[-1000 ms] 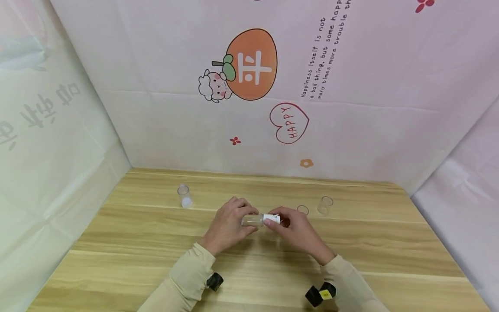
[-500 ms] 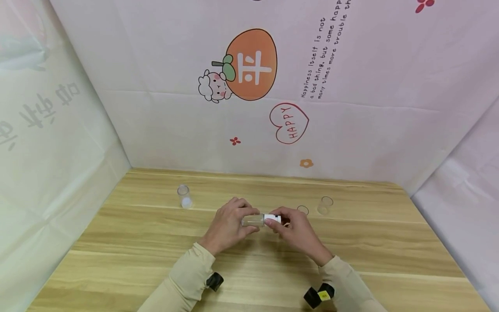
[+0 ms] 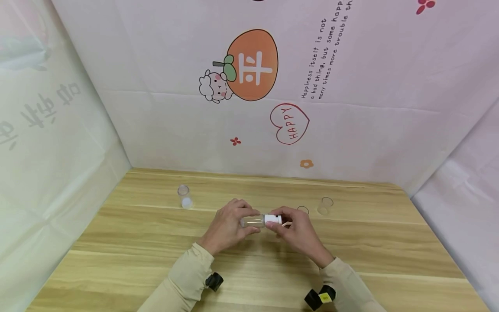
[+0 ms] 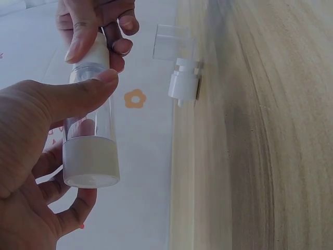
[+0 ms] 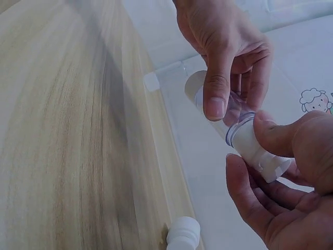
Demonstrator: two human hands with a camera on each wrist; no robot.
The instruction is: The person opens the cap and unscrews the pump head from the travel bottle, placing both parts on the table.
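Note:
A clear pump bottle with a white base lies nearly level between my two hands above the table. My left hand (image 3: 228,223) grips its clear body (image 3: 253,221), thumb on one side and fingers on the other. In the left wrist view the white base (image 4: 91,161) faces the camera. At the bottle's other end, my right hand (image 3: 298,229) pinches the white pump head (image 3: 272,219) between thumb and fingers. The right wrist view shows the pump head (image 5: 255,151) against the clear body, with the right fingers curled around and below it.
A clear container with a white bottom (image 3: 185,197) stands at the table's back left. At the back right are a clear cap (image 3: 325,206) and a loose white pump head (image 4: 184,83). A printed cloth (image 3: 175,130) rises behind the wooden table (image 3: 128,242).
My right fingers have shifted slightly on the white pump head, which shows a different side, with a dark spot now visible. The left hand and the bottle have stayed almost in place.

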